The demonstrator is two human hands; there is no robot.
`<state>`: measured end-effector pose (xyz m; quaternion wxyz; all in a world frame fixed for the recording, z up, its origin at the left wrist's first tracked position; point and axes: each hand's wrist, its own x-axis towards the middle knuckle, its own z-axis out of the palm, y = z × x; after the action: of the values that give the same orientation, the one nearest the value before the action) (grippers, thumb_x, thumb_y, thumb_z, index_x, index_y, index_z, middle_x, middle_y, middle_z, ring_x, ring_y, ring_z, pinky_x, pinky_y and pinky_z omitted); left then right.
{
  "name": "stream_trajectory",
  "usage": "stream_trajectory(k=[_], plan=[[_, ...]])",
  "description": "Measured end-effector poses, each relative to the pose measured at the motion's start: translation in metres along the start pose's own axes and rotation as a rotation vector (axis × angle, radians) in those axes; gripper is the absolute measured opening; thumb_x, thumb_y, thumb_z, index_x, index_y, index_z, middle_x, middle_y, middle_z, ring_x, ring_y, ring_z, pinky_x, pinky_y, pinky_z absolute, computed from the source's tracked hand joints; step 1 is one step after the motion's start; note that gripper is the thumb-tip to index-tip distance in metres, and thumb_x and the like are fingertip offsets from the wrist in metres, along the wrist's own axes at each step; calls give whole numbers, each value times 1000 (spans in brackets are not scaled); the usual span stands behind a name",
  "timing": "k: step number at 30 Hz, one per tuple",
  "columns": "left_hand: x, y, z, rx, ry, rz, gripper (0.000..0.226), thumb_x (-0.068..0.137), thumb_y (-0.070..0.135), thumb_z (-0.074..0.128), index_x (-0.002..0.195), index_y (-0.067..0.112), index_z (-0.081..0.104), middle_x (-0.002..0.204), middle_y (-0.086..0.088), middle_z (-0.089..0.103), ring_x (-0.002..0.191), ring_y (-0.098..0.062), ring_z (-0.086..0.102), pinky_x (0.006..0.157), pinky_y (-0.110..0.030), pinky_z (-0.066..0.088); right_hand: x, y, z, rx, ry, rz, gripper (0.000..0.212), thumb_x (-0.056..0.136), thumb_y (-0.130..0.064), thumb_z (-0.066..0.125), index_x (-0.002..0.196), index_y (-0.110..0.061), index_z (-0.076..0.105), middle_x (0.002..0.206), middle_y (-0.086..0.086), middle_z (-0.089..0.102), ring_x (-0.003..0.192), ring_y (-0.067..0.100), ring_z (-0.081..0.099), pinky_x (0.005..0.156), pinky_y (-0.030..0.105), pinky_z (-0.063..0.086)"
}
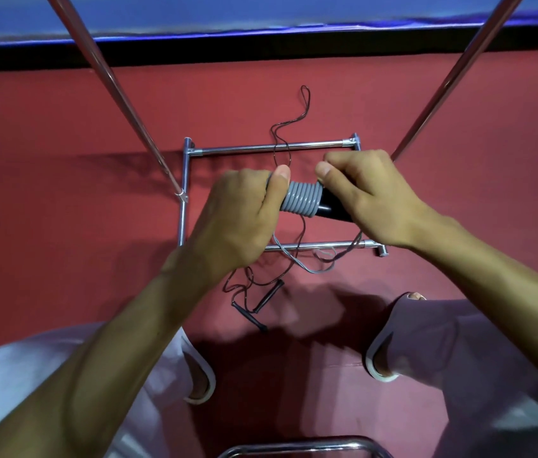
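Two hands, one workpiece: my left hand grips the coil, my right hand grips its handle, both held above the frame and cord on the floor.

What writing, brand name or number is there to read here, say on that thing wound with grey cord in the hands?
None: no word, label, brand, number or sign can be read.
The grey coiled cord and black handle, held by the left hand and right hand, look plain; so do the chrome tube frame and red floor.
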<state>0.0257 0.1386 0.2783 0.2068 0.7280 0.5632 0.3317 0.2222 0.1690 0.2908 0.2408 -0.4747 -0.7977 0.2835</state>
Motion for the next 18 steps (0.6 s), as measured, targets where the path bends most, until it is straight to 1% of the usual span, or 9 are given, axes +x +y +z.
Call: stream_trajectory(k=[2,5,9,10,11,13,15,17,18], plan=[[-3,-3,-1,-21,-45,1,51,106,32,35,64,7,49,52,-10,55,54,-32,59,57,-47,45,0,0,3,-107,-20,-36,41,105,-32,41,67,-21,32,55,-4,31,54,19,29,55,38,29],[-7,-6,-3,-73,-140,-33,46,102,29,35,62,10,48,52,-4,57,52,-24,55,56,-39,43,-1,-3,2,-290,-55,-138,36,105,-35,36,72,-22,31,53,-3,31,53,30,30,54,41,34],[-4,-3,-4,-122,-273,-297,45,104,22,44,59,16,49,43,5,50,42,-9,49,50,-29,45,-4,-11,2,-404,-114,-248,31,105,-39,32,78,-23,31,53,-6,25,53,36,30,51,47,40],[-3,-2,-7,-138,-320,-336,45,104,19,47,59,14,50,43,4,52,43,-9,51,52,-32,50,-5,-12,3,-410,-131,-256,31,105,-39,32,78,-24,31,54,-6,26,54,38,34,52,48,41],[-4,-2,-10,-148,-375,-305,43,101,21,49,59,10,51,45,0,53,47,-15,54,55,-39,52,-6,-12,5,-405,-146,-259,31,105,-39,32,78,-24,31,55,-6,28,55,40,37,53,48,42],[-10,5,-16,-133,-477,-119,44,88,41,56,60,6,54,50,-7,52,49,-22,48,53,-43,42,-8,-12,9,-357,-167,-259,31,105,-38,34,77,-24,33,55,-6,32,55,37,39,54,48,42],[-16,10,-19,-66,-547,-57,48,75,66,67,62,21,58,51,5,51,46,-10,45,47,-30,35,-10,-13,13,-313,-195,-244,31,104,-37,35,77,-23,40,56,-5,37,55,33,40,55,47,43],[-17,16,-15,98,-549,-36,45,67,77,70,63,35,54,53,12,54,51,-5,50,50,-20,32,-12,-13,18,-281,-228,-214,32,103,-37,37,76,-21,46,56,-5,41,55,32,42,56,47,43],[-16,16,-12,176,-524,-16,47,68,77,68,61,34,51,51,9,51,52,-7,49,51,-23,31,-12,-13,18,-250,-237,-197,33,103,-36,38,74,-22,45,56,-5,41,55,30,41,56,46,42]])
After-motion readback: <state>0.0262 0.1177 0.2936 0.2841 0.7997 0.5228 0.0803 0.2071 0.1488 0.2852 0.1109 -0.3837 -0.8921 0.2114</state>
